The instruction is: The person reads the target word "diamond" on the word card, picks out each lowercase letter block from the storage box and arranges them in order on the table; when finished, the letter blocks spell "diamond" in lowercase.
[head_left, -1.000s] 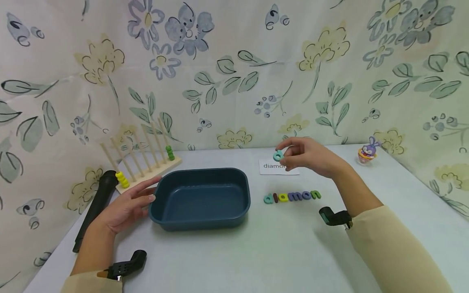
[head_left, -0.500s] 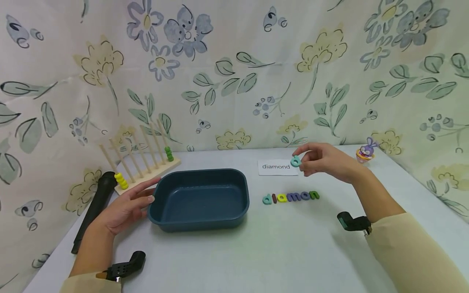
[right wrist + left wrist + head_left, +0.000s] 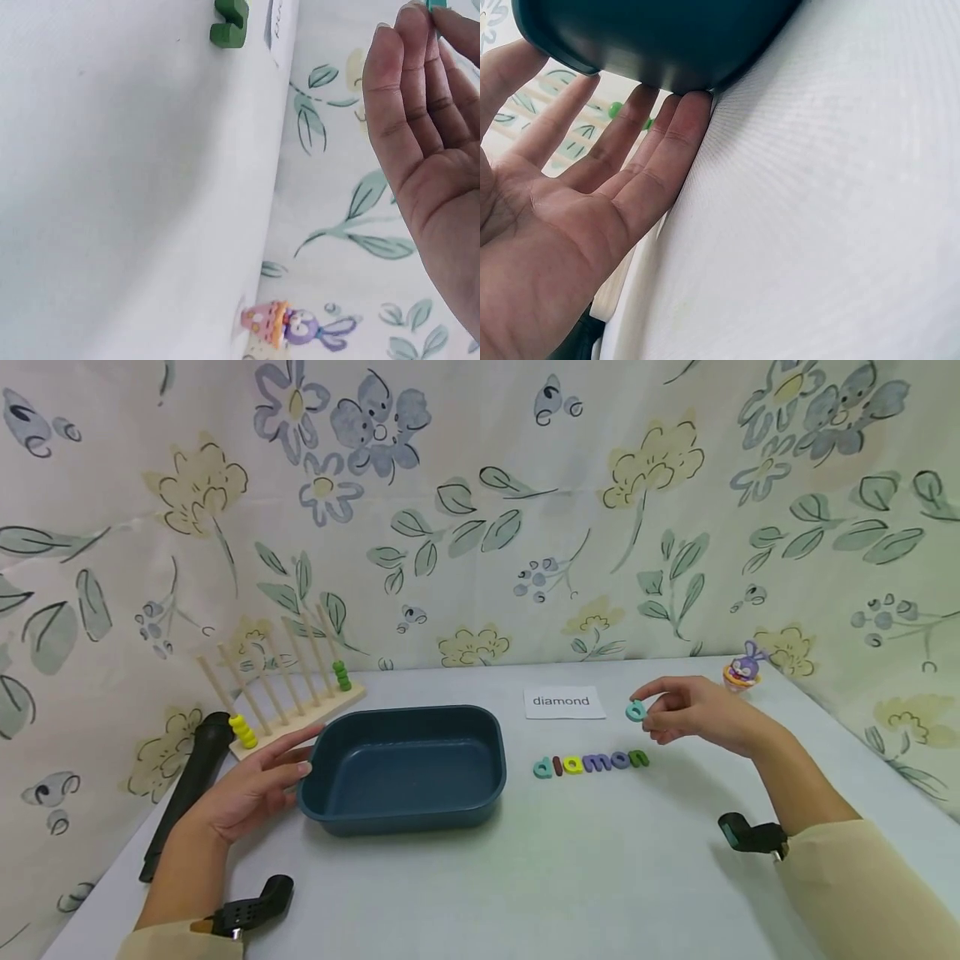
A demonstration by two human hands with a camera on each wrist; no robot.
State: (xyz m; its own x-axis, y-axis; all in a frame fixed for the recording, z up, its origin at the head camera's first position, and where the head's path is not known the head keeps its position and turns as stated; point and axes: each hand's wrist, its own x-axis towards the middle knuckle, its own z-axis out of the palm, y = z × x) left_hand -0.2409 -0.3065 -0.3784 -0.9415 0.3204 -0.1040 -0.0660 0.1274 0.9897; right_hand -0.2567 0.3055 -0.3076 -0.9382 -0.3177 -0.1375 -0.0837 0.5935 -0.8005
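Note:
My right hand (image 3: 701, 714) pinches a teal letter d (image 3: 636, 711) between thumb and fingertips, raised above the table to the right of the card. In the right wrist view only a sliver of that letter (image 3: 437, 4) shows. Below it on the table lies a row of coloured letters reading "diamon", from a teal d (image 3: 542, 767) to a green n (image 3: 638, 758). A white card (image 3: 564, 702) printed "diamond" lies behind the row. My left hand (image 3: 251, 789) rests against the left side of a dark blue bin (image 3: 405, 820), its extended fingertips (image 3: 694, 105) touching the outer wall.
Behind the left hand stands a wooden peg rack (image 3: 300, 720) with yellow and green beads. A black cylindrical object (image 3: 191, 789) lies along the left edge. A purple rabbit figurine (image 3: 743, 669) stands at the back right, before a floral curtain (image 3: 480, 510).
My right hand has moved right and slightly nearer with the teal letter d, uncovering the card. The left hand stays at the bin. The head view has shifted slightly.

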